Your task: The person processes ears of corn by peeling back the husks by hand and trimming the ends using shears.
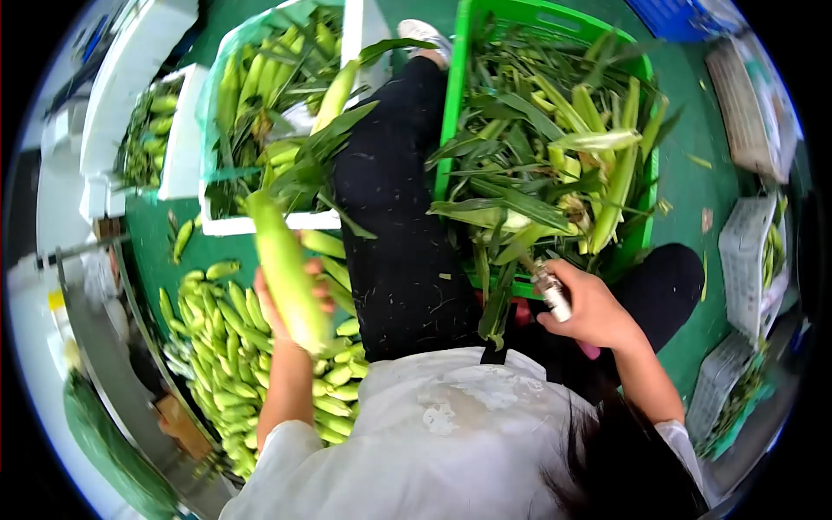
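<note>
L hand [274, 314] at 9 o'clk, wrapped round a pale green corn cob [286, 269], a bit blurred, its upper end tilting toward 11. R hand [593, 307] at 3–4 o'clk grips a small tool [553, 295] w/ white end, pinched btwn thumb & fingers, just beside near edge of green crate [454, 95] at 1–2, heaped w/ leafy husks [607, 140]. White foam box [232, 227] at 10–11 holds more corn [253, 80]; corn heap [232, 347] at 8 o'clk on green floor [685, 95].
</note>
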The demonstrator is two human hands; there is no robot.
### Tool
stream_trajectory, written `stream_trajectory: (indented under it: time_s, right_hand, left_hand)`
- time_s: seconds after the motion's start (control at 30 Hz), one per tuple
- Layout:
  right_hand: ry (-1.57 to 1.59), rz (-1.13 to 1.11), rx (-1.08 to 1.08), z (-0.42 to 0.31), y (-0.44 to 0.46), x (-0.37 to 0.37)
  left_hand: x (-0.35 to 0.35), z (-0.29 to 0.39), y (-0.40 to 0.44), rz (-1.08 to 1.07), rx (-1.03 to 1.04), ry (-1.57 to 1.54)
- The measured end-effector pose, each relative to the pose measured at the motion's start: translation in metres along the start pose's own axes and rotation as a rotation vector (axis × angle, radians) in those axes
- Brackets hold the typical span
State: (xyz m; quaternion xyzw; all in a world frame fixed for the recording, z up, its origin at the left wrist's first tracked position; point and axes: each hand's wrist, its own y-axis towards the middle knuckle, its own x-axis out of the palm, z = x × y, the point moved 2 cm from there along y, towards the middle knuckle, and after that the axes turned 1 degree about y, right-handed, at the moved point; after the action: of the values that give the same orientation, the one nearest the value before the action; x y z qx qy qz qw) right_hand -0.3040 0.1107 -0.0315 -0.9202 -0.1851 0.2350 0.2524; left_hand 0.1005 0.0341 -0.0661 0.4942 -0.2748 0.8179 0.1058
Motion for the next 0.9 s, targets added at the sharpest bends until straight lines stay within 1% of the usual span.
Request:
stream_trajectory:
  time_s: [0.03,0.07,0.1,0.13,0.17,0.2,0.23,0.27,0.3,0.33,0.4,0.47,0.5,0.53,0.57,0.6,0.63,0.67,0.7,0.73,0.77,0.8,0.83,0.87,0.9]
  right_hand:
    - [-0.191,0.052,-0.110,0.002,0.013,0.005]
    - [-0.380,0.109,-0.226,0.011,0.029,0.014]
    - [-0.541,0.081,-0.191,0.018,0.045,0.015]
    - [-0.687,0.112,-0.241,0.032,0.064,0.015]
    - [-0.867,0.129,-0.287,0.056,0.087,0.008]
    - [-1.043,0.144,-0.328,0.085,0.105,-0.005]
    - [-0.942,0.234,-0.308,0.120,0.123,-0.026]
    - [-0.985,0.305,-0.304,0.125,0.137,-0.046]
    - [-1.025,0.375,-0.297,0.130,0.149,-0.066]
    - [-1.210,0.432,-0.306,0.114,0.151,-0.083]
    - [-1.301,0.609,-0.347,0.114,0.169,-0.119]
    - [-1.333,0.678,-0.307,0.120,0.188,-0.159]
    - [-1.284,0.716,-0.326,0.115,0.200,-0.173]
    - [-1.235,0.756,-0.337,0.117,0.214,-0.183]
    - [-1.072,0.707,-0.293,0.130,0.231,-0.189]
    - [-0.915,0.654,-0.247,0.148,0.248,-0.200]
    - [-0.903,0.640,-0.259,0.181,0.271,-0.203]
    - [-0.899,0.557,-0.310,0.224,0.297,-0.206]
    - [-0.921,0.565,-0.199,0.262,0.320,-0.195]
    - [-0.940,0.583,-0.084,0.286,0.337,-0.189]
    - [-0.884,0.449,0.143,0.290,0.352,-0.195]
    - [-0.812,0.315,0.370,0.295,0.360,-0.199]
    - [-0.753,0.302,0.239,0.311,0.361,-0.206]
    - [-0.679,0.375,0.043,0.320,0.357,-0.207]
    - [-0.748,0.396,0.077,0.315,0.353,-0.208]
  left_hand:
    - [-0.032,0.023,-0.023,0.046,0.057,-0.101]
    - [-0.066,0.042,-0.053,0.189,0.171,-0.089]
    - [-0.100,0.061,-0.087,0.438,0.316,0.014]
    - [-0.128,0.074,-0.124,0.703,0.451,0.017]
    - [-0.164,0.088,-0.173,0.739,0.475,0.046]
    - [-0.204,0.099,-0.226,0.839,0.554,-0.002]
    - [-0.229,0.105,-0.280,1.171,0.673,0.038]
    - [-0.234,0.106,-0.316,1.368,0.769,-0.055]
    - [-0.235,0.102,-0.348,1.364,0.853,-0.041]
    - [-0.257,0.106,-0.391,1.496,0.952,-0.024]
    - [-0.278,0.112,-0.434,1.565,1.194,-0.341]
    - [-0.293,0.126,-0.401,1.541,1.013,-0.129]
    - [-0.298,0.133,-0.381,1.524,0.931,-0.018]
    - [-0.252,0.141,-0.301,1.522,0.867,0.239]
    - [-0.198,0.152,-0.221,1.446,0.735,0.533]
    - [-0.141,0.154,-0.144,1.384,0.665,0.842]
    - [-0.117,0.162,-0.087,1.259,0.656,1.029]
    - [-0.102,0.166,-0.036,1.124,0.649,1.151]
    - [-0.105,0.174,0.009,0.971,0.615,1.274]
    - [-0.101,0.177,0.057,0.881,0.547,1.368]
    - [-0.108,0.178,0.104,0.720,0.495,1.282]
    - [-0.120,0.178,0.151,0.700,0.378,1.223]
    - [-0.123,0.174,0.192,0.637,0.154,1.173]
    - [-0.148,0.167,0.229,0.652,-0.110,1.284]
    - [-0.165,0.150,0.262,0.564,-0.334,1.548]
